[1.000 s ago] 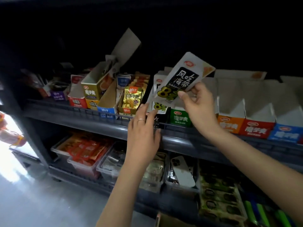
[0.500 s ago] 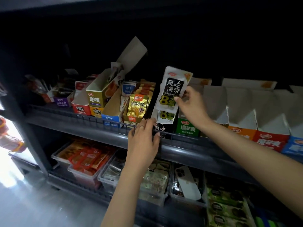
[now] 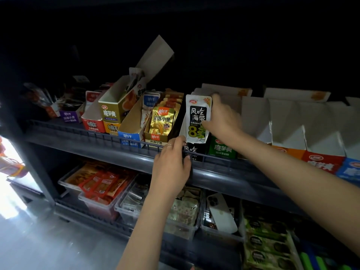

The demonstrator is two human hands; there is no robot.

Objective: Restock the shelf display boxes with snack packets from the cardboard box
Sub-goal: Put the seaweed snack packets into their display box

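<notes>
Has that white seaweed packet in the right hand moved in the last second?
Yes. The white packet has come down and turned upright, now level with the gold packets beside it; earlier it was tilted above them.

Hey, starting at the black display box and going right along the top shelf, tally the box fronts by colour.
Black box: 1
Green box: 1
Orange box: 1
Red box: 1
Blue box: 1
Total: 5
</notes>
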